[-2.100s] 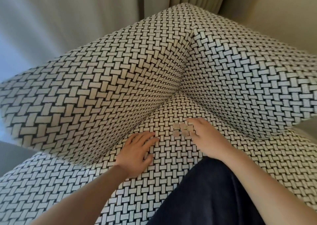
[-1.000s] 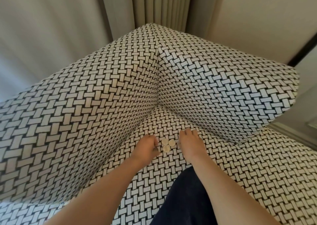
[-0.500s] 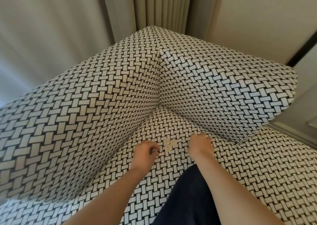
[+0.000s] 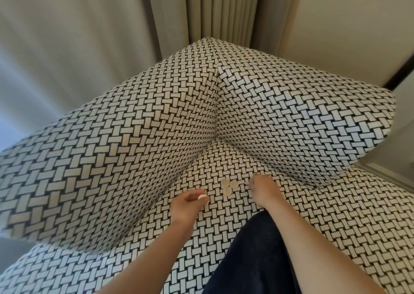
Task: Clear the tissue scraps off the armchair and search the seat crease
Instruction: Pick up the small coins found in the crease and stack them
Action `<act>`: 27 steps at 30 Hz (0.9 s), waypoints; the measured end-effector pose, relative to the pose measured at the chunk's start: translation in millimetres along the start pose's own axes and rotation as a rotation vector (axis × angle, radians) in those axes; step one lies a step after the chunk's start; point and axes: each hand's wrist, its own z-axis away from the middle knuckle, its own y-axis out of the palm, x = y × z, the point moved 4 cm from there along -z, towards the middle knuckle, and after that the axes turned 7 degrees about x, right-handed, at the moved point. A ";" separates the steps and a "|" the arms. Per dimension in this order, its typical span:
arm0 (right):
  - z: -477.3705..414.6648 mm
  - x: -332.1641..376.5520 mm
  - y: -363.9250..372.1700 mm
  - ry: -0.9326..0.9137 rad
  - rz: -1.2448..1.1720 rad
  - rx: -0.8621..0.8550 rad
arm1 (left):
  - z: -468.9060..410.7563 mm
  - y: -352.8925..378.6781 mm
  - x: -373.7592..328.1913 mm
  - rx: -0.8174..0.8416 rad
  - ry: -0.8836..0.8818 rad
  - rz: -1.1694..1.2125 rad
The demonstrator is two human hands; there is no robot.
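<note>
The armchair (image 4: 134, 136) is covered in a black-and-white basket-weave fabric. Its seat crease (image 4: 197, 159) runs from the back corner down toward my left hand. Three small round gold coins (image 4: 228, 186) lie together on the seat cushion, just in front of the corner. To their left, my left hand (image 4: 187, 207) pinches a fourth coin (image 4: 202, 197) between thumb and fingertips. My right hand (image 4: 263, 188) rests on the seat just right of the coins, fingers curled under, with nothing visible in it. No tissue scraps are in sight.
My dark-trousered knee (image 4: 251, 255) rests on the seat in front of the coins. Beige curtains (image 4: 224, 9) hang behind the chair's back corner. A wall and skirting (image 4: 385, 177) stand to the right of the right armrest.
My left hand has lifted a coin off the seat and turned it up between its fingertips. My right hand went from flat fingers to curled and drew slightly right of the coins.
</note>
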 end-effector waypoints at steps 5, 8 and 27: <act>30.2 8.1 -22.3 -0.055 -1.507 0.110 | 15.4 9.9 -17.5 0.099 -0.051 0.377; 45.6 6.2 -21.3 0.016 -2.167 0.182 | 27.3 24.8 -39.4 0.164 0.017 0.372; 74.2 20.9 -9.2 -0.213 -2.319 0.407 | 77.9 103.9 -105.3 0.366 0.915 -0.766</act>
